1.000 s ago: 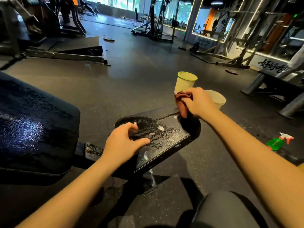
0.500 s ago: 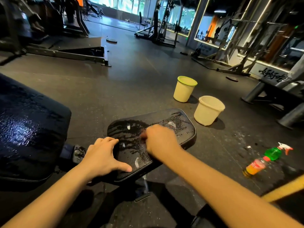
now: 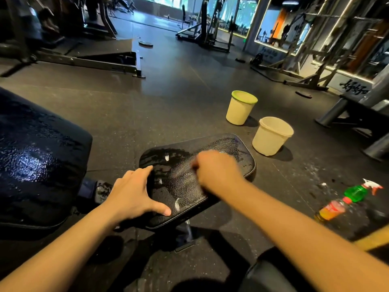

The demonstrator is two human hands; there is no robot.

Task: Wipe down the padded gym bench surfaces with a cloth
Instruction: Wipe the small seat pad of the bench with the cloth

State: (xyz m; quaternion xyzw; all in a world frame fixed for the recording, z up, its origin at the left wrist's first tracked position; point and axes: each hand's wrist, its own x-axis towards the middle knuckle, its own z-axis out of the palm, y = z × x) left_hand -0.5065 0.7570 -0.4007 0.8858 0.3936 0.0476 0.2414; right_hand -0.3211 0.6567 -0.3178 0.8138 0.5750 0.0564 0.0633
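Note:
The small black seat pad (image 3: 231, 148) of the bench lies in front of me, wet and streaked with droplets. My right hand (image 3: 216, 171) is curled into a fist on the middle of this pad and is blurred by motion; the cloth is hidden under it. My left hand (image 3: 130, 192) rests flat on the pad's near left corner, fingers spread along the end and thumb on the top surface. The large black back pad (image 3: 37, 161) sits to the left, its surface wet and glossy.
Two cream buckets stand on the floor beyond the pad, one with a green rim (image 3: 240, 110) and one plain (image 3: 269, 138). A green spray bottle (image 3: 357, 191) and an orange drink bottle (image 3: 330, 210) lie at the right. Another bench (image 3: 357, 114) and racks stand further back.
My right hand has swept with the cloth from the pad's far end back toward the middle. My left hand slid from the pad's top to its near left corner.

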